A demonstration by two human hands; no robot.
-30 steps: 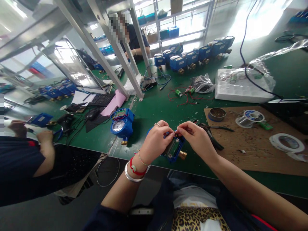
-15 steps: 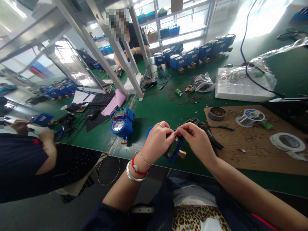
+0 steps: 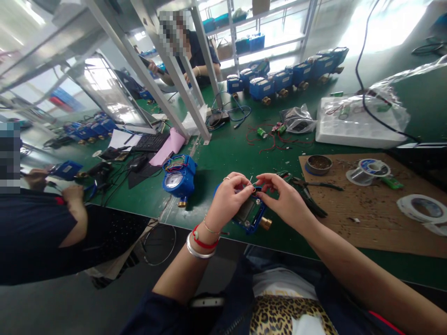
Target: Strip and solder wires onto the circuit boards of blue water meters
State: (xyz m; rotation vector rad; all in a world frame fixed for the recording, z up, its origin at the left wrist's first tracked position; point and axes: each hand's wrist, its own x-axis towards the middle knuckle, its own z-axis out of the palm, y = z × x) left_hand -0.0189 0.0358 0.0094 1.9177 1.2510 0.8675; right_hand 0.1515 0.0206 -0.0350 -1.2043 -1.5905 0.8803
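A blue water meter (image 3: pixel 248 215) with a brass fitting lies at the table's front edge, its upper housing uncovered. My left hand (image 3: pixel 228 200) rests over its left side, thumb and forefinger pinched on a thin wire (image 3: pixel 251 178) whose light end sticks up. At the meter's upper right is my right hand (image 3: pixel 286 200), its thumb and forefinger spread apart close to the wire. Whether a fingertip touches the wire I cannot tell. Another blue water meter (image 3: pixel 179 181) with red wires in its open top stands to the left.
Pliers (image 3: pixel 310 197) lie right of my hands. A cardboard sheet (image 3: pixel 335 218) bears a round tin (image 3: pixel 318 164), a solder spool (image 3: pixel 368 172) and a tape roll (image 3: pixel 421 207). Green parts with red wires (image 3: pixel 261 133) lie behind, near a foam tray (image 3: pixel 345 132). Co-workers sit left and across.
My right thumb and forefinger have parted from their pinch beside the left fingers. A wire end now shows above my left fingertips. The co-worker across has raised a dark object.
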